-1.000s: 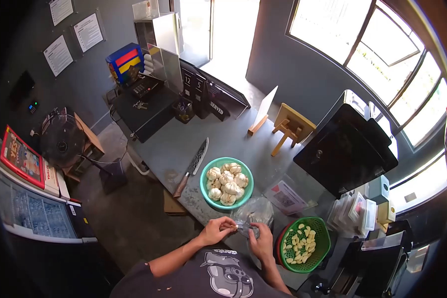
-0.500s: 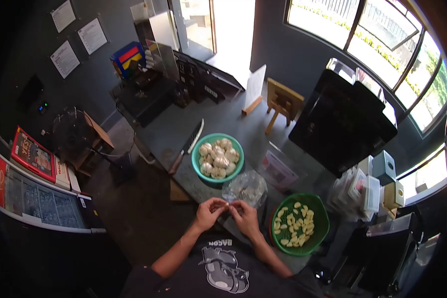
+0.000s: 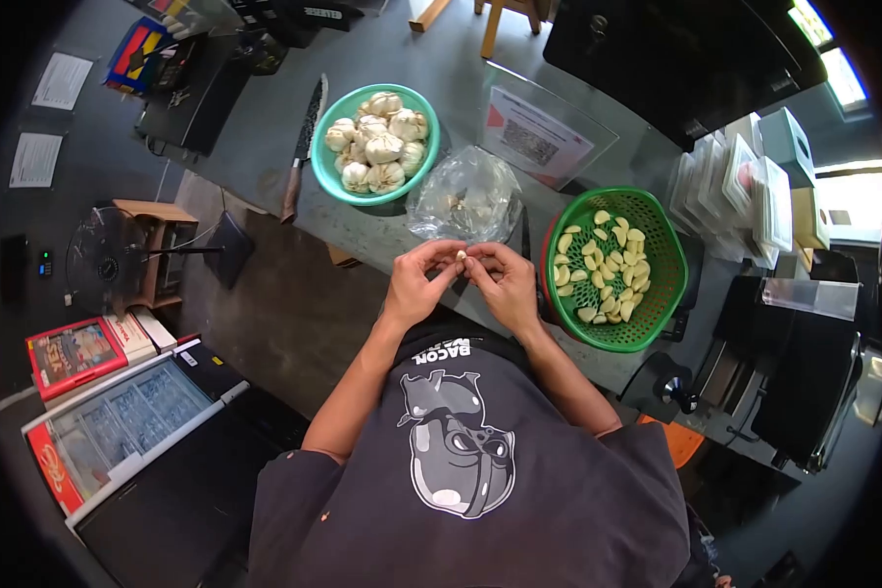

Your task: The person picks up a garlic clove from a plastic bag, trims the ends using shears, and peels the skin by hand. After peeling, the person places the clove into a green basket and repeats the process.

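My left hand (image 3: 420, 284) and my right hand (image 3: 506, 287) meet in front of my chest, both pinching a small garlic clove (image 3: 461, 256) between their fingertips. Just beyond them lies a clear plastic bag (image 3: 465, 194) with scraps inside. A teal bowl (image 3: 320, 162) of whole garlic bulbs (image 3: 383, 148) stands to the back left. Beside that bowl rests a knife (image 3: 307, 142) with a wooden handle. To the right of my right hand, a green perforated basket (image 3: 668, 265) holds several peeled cloves (image 3: 612, 263).
A clear sign holder with a printed code (image 3: 534, 137) stands behind the bag. Plastic containers (image 3: 735, 191) are stacked at the right, near a black machine (image 3: 804, 372). A black screen (image 3: 676, 59) is at the back. A glass-topped freezer (image 3: 132, 416) stands at the lower left.
The view has tilted down, so the bowls, bag and hands appear higher and larger. Both hands keep their fingertips together at the clove.
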Tool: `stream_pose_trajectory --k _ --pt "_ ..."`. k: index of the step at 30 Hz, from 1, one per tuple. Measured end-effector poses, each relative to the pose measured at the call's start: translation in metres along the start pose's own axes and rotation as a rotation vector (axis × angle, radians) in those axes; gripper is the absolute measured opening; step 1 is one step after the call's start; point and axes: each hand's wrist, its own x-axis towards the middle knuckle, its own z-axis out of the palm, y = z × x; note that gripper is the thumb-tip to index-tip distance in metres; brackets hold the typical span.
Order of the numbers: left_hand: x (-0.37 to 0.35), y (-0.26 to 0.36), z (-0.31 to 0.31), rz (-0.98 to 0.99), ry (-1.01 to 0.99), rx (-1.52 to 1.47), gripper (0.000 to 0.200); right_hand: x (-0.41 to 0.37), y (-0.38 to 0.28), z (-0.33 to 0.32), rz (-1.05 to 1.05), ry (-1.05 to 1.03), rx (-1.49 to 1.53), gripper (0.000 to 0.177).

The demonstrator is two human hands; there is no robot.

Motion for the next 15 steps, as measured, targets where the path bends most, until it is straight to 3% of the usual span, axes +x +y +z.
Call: stream_pose_trajectory --k 7,15 --pt "0.006 0.007 0.003 0.087 0.058 0.233 0.024 0.009 -0.004 0.000 -0.111 0.021 -0.109 0.012" --pt "0.014 0.012 0.000 0.141 0.082 0.326 0.023 0.018 0.006 -0.002 -0.059 0.030 -0.128 0.009"
